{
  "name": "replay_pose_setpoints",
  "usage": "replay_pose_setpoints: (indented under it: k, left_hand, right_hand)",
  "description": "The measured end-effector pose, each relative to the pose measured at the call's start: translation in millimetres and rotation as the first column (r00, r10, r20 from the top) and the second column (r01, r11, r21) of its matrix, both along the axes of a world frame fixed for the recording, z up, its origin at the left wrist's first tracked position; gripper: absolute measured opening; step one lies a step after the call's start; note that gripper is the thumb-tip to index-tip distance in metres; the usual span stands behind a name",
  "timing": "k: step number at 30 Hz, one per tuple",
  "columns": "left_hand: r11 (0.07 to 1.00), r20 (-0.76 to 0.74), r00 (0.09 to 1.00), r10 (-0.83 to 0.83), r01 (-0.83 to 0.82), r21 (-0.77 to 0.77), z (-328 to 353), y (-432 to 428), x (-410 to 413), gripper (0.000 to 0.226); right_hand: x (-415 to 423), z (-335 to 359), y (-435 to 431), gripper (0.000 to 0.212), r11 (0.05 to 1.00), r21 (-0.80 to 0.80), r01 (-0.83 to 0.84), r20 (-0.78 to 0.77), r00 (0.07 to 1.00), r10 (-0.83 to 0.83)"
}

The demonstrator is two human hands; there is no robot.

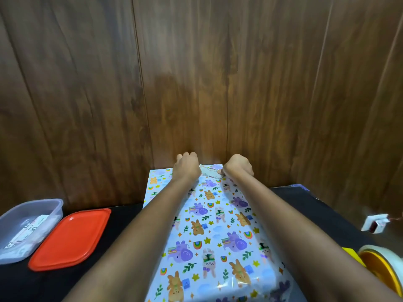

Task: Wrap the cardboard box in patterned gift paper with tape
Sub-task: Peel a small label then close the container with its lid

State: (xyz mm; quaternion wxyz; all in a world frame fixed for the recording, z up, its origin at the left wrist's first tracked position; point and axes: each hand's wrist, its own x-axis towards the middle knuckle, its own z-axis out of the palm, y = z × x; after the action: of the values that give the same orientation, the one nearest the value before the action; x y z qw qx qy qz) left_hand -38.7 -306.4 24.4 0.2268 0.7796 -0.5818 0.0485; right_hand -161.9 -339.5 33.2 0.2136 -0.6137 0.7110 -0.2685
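One gift paper [218, 232] sheet: glossy, pale blue, bunnies, purple elephants, rainbows; frame lower centre on black table [305, 205]. Two hands, left hand [186, 168] and right hand [237, 167], curled, gripping its far edge. One red lid [69, 238], one clear tub [28, 227], one tape roll [379, 269].

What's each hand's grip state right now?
Left hand: closed, fingers curled over the gift paper at its far edge.
Right hand: closed, pinching its folded flap.

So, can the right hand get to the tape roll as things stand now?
Probably yes. The tape roll lies beside the right forearm, with nothing between. But the right hand seems to pinch a flap of the gift paper at the far end, so it must let go first.
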Motion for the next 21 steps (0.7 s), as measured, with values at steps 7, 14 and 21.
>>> replay_pose_setpoints:
  k: [7,14,21]
  left_hand:
    - [0.907,0.377,0.832,-0.407,0.416,0.062,-8,8,11,0.024]
    - [0.852,0.13,0.876,-0.465,0.403,0.334,-10,6,23,0.047]
    - [0.915,0.278,0.901,-0.333,0.238,0.325,-10,13,9,0.049]
  right_hand:
    - [-12,0,15,0.027,0.963,-0.203,-0.178,-0.063,0.984,0.169]
    - [6,-10,30,0.049,0.771,0.133,-0.623,-0.487,0.636,0.599]
    - [-4,-6,50,0.067,0.811,0.311,-0.496,-0.547,0.604,0.579]
